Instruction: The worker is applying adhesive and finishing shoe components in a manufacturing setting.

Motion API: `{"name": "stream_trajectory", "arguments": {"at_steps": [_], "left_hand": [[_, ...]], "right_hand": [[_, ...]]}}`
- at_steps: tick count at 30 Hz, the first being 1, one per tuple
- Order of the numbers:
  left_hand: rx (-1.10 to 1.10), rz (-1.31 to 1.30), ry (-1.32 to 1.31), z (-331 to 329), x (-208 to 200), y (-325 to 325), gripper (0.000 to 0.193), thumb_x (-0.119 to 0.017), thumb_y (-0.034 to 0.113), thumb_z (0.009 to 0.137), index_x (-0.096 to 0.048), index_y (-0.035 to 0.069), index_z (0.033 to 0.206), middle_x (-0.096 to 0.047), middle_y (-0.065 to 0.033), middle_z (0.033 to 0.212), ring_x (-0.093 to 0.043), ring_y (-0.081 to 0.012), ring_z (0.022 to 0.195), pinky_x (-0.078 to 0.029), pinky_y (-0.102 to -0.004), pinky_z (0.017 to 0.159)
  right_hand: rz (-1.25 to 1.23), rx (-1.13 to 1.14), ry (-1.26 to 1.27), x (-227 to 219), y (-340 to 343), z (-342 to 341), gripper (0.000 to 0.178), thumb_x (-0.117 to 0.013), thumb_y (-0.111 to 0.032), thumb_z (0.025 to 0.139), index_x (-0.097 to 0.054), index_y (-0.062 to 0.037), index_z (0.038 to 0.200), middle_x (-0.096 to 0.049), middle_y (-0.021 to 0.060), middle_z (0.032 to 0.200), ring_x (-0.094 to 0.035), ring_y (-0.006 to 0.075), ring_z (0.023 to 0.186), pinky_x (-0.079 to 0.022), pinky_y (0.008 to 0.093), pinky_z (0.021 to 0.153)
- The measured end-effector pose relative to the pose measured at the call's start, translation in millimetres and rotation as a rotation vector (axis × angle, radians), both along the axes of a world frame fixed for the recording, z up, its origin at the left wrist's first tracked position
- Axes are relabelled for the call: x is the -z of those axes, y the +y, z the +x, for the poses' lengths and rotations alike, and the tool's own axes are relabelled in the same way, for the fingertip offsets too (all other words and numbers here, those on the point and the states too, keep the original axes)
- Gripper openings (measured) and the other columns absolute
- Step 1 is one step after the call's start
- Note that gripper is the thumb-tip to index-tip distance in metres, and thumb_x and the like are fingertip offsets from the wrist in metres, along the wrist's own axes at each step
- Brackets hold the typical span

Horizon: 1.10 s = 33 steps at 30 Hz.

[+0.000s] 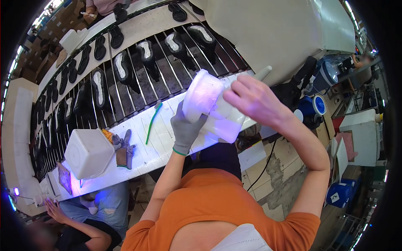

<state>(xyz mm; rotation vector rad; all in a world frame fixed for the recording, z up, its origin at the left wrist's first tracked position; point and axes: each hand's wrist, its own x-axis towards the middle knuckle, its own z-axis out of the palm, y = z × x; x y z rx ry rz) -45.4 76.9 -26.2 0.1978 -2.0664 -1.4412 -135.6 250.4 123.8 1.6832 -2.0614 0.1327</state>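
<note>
My left hand (185,130) clamps the tub (204,93) by its side, sensible since it looks light, stiff and slick; whether my curled right hand (254,100) grips anything, I can't tell.

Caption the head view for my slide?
Gloved left hand holding a white tub, bare right hand beside it, near black shoe parts on metal bars.

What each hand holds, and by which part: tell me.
The gray-gloved left hand grips a round, whitish translucent tub by its near side. Whether the bare right hand holds anything cannot be told.
</note>
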Motion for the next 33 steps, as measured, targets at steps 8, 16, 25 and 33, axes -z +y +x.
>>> {"name": "stream_trajectory", "arguments": {"at_steps": [8,16,25,33], "left_hand": [[-0.029,0.016,-0.054,1.8,0.1,1.6,0.056,-0.081,0.020,0.067,-0.056,0.000,0.113,-0.070,-0.0165,0.085,-0.070,-0.0265,0.076,-0.055,-0.0347,0.068],[-0.077,-0.003,-0.080,2.7,-0.1,3.8,0.057,-0.079,0.014,0.063,-0.056,0.000,0.114,-0.069,-0.0169,0.089,-0.069,-0.0238,0.077,-0.054,-0.0344,0.071],[-0.058,-0.014,-0.068,2.2,32.3,-1.6,0.062,-0.080,0.016,0.062,-0.056,-0.001,0.117,-0.070,-0.0117,0.093,-0.068,-0.0198,0.082,-0.054,-0.0328,0.074],[-0.028,0.061,-0.072,1.2,21.4,1.3,0.063,-0.081,0.017,0.062,-0.056,-0.001,0.117,-0.069,-0.0107,0.095,-0.067,-0.0191,0.084,-0.053,-0.0324,0.075]], "right_hand": [[-0.114,-0.132,-0.104,17.1,5.4,43.7,0.015,-0.059,-0.010,0.065,-0.045,-0.0083,0.070,-0.040,0.0033,0.065,-0.048,0.0178,0.061,-0.042,0.0286,0.056],[-0.273,-0.204,-0.220,30.8,-3.2,64.4,0.015,-0.060,-0.011,0.068,-0.045,-0.0074,0.067,-0.042,0.0038,0.064,-0.049,0.0181,0.062,-0.042,0.0289,0.056],[-0.374,-0.258,-0.300,37.4,-20.0,80.9,0.011,-0.060,-0.012,0.067,-0.051,-0.0062,0.067,-0.046,0.0038,0.065,-0.051,0.0179,0.065,-0.042,0.0285,0.058],[-0.480,-0.290,-0.331,37.5,-39.2,84.8,0.011,-0.058,-0.012,0.064,-0.052,-0.0040,0.069,-0.047,0.0063,0.069,-0.051,0.0195,0.066,-0.046,0.0299,0.059]]}}
